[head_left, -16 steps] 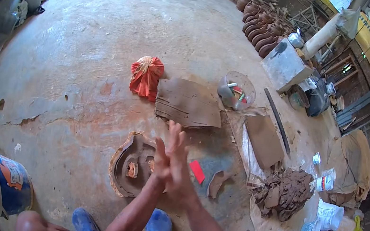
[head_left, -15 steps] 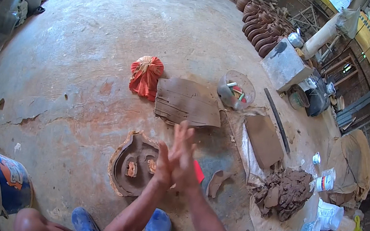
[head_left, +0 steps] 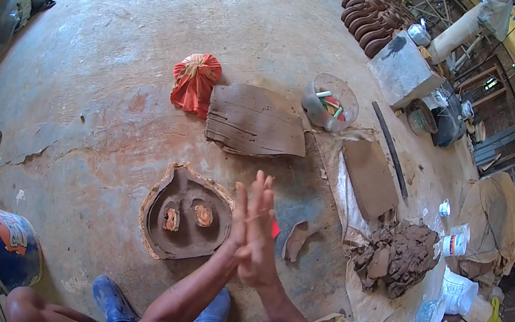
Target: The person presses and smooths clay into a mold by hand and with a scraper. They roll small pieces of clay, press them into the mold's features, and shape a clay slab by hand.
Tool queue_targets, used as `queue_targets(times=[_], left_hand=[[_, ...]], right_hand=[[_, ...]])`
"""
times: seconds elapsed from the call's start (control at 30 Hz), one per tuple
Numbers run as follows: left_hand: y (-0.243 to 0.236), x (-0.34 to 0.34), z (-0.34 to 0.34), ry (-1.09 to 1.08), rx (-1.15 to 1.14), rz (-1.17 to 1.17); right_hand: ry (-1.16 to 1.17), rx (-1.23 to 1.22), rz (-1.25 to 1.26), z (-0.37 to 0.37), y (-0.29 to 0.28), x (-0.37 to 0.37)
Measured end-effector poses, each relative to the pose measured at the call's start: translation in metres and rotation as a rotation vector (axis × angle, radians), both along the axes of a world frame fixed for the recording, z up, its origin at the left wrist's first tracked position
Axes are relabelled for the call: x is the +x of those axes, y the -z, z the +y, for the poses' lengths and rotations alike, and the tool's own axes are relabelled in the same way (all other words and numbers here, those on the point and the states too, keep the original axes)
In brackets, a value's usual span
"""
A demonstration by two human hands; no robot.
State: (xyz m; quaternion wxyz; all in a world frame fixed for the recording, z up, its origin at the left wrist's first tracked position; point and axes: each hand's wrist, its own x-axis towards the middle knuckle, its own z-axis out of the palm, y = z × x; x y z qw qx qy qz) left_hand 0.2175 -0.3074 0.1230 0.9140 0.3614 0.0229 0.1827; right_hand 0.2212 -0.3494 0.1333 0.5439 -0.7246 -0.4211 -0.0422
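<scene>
My left hand [head_left: 237, 228] and my right hand [head_left: 260, 251] are pressed palm to palm, fingers straight and closed together; anything between them is hidden. Just left of them lies a pear-shaped mould [head_left: 153, 225] lined with grey-brown clay, holding two orange-centred inner pieces [head_left: 203, 215]. A red flat piece [head_left: 275, 229] is partly hidden behind my right hand. A curved clay offcut [head_left: 296, 239] lies to the right. Farther forward is a wide clay slab [head_left: 257, 121].
Beyond are a red cloth bundle [head_left: 191, 91] and clear tub [head_left: 313, 103]. At right lie another slab [head_left: 365, 174], dark bar [head_left: 389, 147], clay heap [head_left: 407, 270] and white containers [head_left: 458, 291]. A blue-labelled bucket [head_left: 16, 258] stands left; pottery [head_left: 370, 28] lines the back.
My joined hands have shifted slightly right relative to the mould, uncovering more of it. The view has tilted, so the floor items appear higher and the person at the back is out of sight.
</scene>
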Motion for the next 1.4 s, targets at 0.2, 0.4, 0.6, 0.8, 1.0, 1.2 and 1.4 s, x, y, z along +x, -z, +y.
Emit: queue_targets(times=[0.2, 0.4, 0.6, 0.8, 1.0, 1.2, 1.4], left_hand=[[0.002, -0.015, -0.003, 0.339, -0.398, 0.065], [0.021, -0.001, -0.010, 0.067, -0.499, 0.049], [0.018, -0.005, 0.016, 0.016, -0.814, 0.073], [0.029, -0.017, 0.020, 0.074, -0.819, 0.066], [0.027, -0.021, 0.010, 0.005, -0.289, -0.031], [0.045, -0.040, 0.005, 0.025, -0.587, -0.008], [0.051, -0.050, 0.052, -0.252, -0.492, 0.070]], right_hand=[[0.409, -0.387, 0.462, -0.031, -0.007, 0.058], [0.398, -0.686, 0.116, -0.020, 0.025, 0.033], [0.394, 0.312, 0.365, -0.028, -0.021, 0.035], [0.170, 0.189, 0.582, -0.017, 0.011, 0.025], [0.125, -0.291, 0.378, -0.008, 0.012, 0.003], [0.378, -0.308, 0.455, -0.019, 0.033, 0.009], [0.132, -0.459, 0.171, -0.028, 0.024, -0.028]])
